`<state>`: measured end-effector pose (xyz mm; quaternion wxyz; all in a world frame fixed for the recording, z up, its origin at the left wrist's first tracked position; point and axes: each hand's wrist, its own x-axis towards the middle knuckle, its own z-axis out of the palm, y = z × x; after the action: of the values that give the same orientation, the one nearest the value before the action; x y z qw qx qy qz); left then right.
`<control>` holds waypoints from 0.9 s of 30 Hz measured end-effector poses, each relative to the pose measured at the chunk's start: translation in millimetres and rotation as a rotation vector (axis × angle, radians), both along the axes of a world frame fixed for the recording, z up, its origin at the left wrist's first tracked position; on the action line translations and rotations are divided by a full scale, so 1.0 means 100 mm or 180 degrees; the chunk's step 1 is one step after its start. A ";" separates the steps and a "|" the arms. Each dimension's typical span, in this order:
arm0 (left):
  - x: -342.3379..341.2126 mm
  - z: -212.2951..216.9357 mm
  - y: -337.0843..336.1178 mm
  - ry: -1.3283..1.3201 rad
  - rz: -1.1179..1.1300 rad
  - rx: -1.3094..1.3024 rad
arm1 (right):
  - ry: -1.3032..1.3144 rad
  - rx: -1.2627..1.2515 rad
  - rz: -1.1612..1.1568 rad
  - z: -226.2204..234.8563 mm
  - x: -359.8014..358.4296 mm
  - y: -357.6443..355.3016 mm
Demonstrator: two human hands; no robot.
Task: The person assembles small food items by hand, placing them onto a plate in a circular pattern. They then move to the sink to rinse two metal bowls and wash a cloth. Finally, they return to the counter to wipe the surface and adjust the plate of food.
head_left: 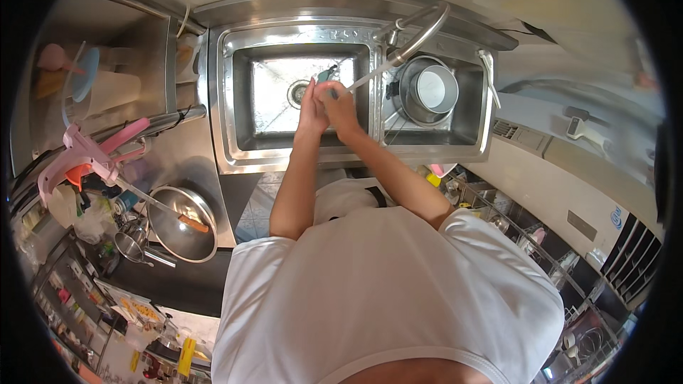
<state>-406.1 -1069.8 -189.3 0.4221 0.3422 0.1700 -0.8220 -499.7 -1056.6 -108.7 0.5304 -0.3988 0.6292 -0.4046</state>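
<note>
Over the left basin [242, 99] of a steel double sink, my two hands meet. My left hand [311, 108] and my right hand [339, 104] are both closed around a small teal thing [326, 75] with a dark tip; its kind is too small and too covered by my fingers to tell. From the tap [425, 34] at the back, a stream of water [370, 77] slants down to my right hand. Beneath my hands is the round drain [298, 92] in the wet basin floor.
The right basin [466, 110] holds a round metal pot [405, 99] with a smaller pale-bottomed vessel [435, 89] in it. At left are a pink spatula-like tool [85, 156], a large steel bowl [167, 238] and a small saucepan [130, 247]. A white chest-like appliance [562, 178] stands right.
</note>
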 end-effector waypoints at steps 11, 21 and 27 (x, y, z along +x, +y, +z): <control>-0.22 0.59 -0.17 0.0112 0.0560 -0.0104 | 0.1421 -0.0797 0.0434 -0.34 -0.13 -0.22; -0.23 0.70 -0.28 -0.0307 0.0459 -0.0229 | 0.0987 -0.1148 0.0761 -0.46 -0.30 -0.43; -0.37 0.28 -0.12 -0.0062 0.0443 -0.0585 | 0.1331 -0.1583 0.0995 -0.33 -0.30 -0.61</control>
<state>-443.2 -1081.6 -161.4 0.5094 0.2974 0.1132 -0.7995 -529.4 -1117.9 -142.2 0.3325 -0.6812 0.5378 -0.3690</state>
